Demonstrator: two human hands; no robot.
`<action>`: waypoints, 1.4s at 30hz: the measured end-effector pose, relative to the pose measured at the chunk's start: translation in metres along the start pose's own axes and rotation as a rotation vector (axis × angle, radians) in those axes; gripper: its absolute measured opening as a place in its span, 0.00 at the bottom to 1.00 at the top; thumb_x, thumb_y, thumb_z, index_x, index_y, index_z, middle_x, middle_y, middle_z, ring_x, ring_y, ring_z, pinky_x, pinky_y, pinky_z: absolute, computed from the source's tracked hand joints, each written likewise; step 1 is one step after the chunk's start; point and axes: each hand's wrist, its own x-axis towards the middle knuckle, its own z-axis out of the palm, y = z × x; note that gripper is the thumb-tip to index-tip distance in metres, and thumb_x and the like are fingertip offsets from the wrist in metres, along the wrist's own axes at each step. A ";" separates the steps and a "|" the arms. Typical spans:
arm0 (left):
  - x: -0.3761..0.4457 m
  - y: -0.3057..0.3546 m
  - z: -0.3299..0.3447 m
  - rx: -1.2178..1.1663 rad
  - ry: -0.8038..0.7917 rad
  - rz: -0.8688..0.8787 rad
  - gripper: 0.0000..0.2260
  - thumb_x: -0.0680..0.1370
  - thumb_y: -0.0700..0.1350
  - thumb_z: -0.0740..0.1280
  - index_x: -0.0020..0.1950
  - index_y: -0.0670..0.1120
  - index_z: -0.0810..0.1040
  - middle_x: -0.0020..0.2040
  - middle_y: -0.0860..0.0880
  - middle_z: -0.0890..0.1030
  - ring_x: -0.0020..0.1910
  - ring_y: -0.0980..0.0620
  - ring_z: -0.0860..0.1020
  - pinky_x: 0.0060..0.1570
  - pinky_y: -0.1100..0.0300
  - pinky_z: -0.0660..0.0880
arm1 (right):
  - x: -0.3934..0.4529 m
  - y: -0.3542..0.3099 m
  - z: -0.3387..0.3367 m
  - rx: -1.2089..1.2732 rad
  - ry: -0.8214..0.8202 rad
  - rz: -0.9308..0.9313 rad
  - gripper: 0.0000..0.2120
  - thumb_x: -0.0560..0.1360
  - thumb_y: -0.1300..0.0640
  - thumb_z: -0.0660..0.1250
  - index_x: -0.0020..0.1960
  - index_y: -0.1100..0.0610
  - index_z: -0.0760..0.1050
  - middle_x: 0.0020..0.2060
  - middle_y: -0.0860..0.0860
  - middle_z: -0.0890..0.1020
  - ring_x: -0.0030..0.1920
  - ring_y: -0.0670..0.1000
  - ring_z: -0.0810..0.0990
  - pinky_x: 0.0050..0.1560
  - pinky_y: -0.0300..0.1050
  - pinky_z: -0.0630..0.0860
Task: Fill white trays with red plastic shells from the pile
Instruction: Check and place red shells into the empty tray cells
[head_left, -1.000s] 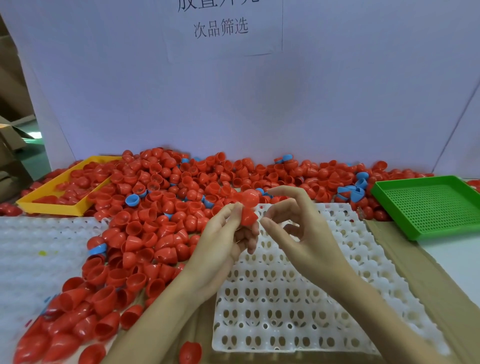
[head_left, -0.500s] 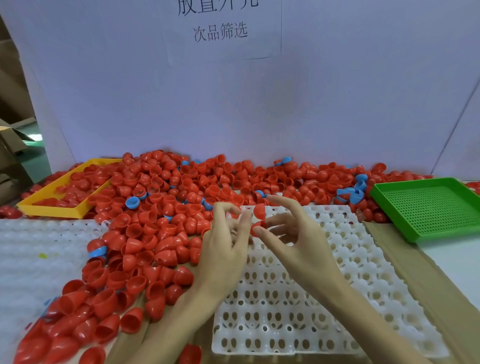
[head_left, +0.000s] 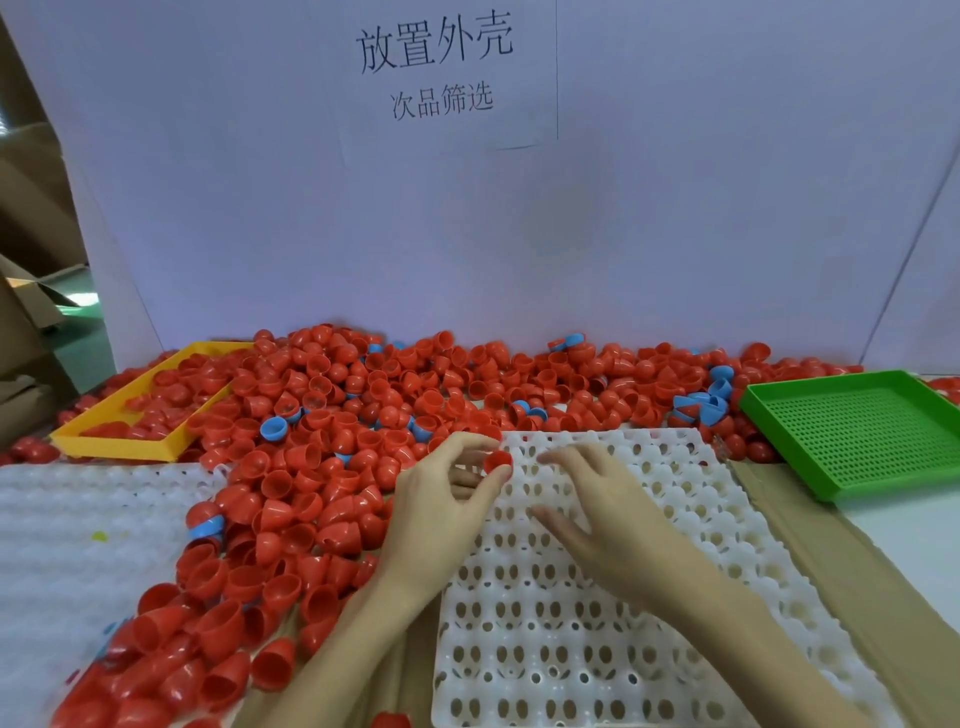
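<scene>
A pale board (head_left: 675, 218) with printed characters stands across the back and hides whatever lies behind it. In front of it a wide pile of red shells (head_left: 322, 467) spreads over the table, with a few blue shells (head_left: 274, 429) mixed in; its lower left part runs out of the picture. The white tray (head_left: 613, 597) lies in the middle foreground, its pockets showing no shells except at the far left corner; its near edge is cut off and both forearms cover part of it. Another white tray (head_left: 67, 545) lies at the left, cut by the frame. A green tray (head_left: 883, 431) with a perforated floor sits at the right, its far corner out of view. A yellow tray (head_left: 130, 441) at the left holds red shells and is partly buried by the pile. The left hand (head_left: 441, 499) pinches 1 red shell (head_left: 497, 461) between thumb and fingertips at the tray's far left corner; whether it is seated in a pocket cannot be told. The right hand (head_left: 608, 499) hovers beside it over the tray, fingers loosely spread and blurred, holding nothing visible.
</scene>
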 end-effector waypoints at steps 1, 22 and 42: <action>0.002 -0.002 -0.002 0.082 0.008 0.050 0.08 0.78 0.47 0.76 0.57 0.54 0.83 0.48 0.58 0.84 0.47 0.62 0.84 0.46 0.69 0.80 | -0.001 0.003 0.001 -0.104 -0.091 0.059 0.29 0.84 0.37 0.57 0.81 0.45 0.57 0.81 0.49 0.57 0.82 0.52 0.55 0.80 0.45 0.58; 0.036 -0.022 0.024 0.544 -0.284 0.145 0.25 0.84 0.63 0.58 0.78 0.54 0.70 0.80 0.57 0.64 0.80 0.56 0.60 0.80 0.54 0.56 | -0.007 0.003 -0.004 -0.268 -0.262 0.152 0.33 0.84 0.33 0.42 0.85 0.45 0.46 0.83 0.52 0.56 0.84 0.58 0.49 0.82 0.56 0.46; 0.009 -0.011 0.004 0.763 -0.206 -0.087 0.23 0.85 0.58 0.58 0.77 0.49 0.64 0.60 0.49 0.79 0.63 0.48 0.75 0.61 0.55 0.75 | 0.002 0.103 -0.076 0.149 0.009 0.671 0.22 0.81 0.44 0.68 0.68 0.59 0.76 0.53 0.50 0.79 0.53 0.51 0.80 0.51 0.47 0.76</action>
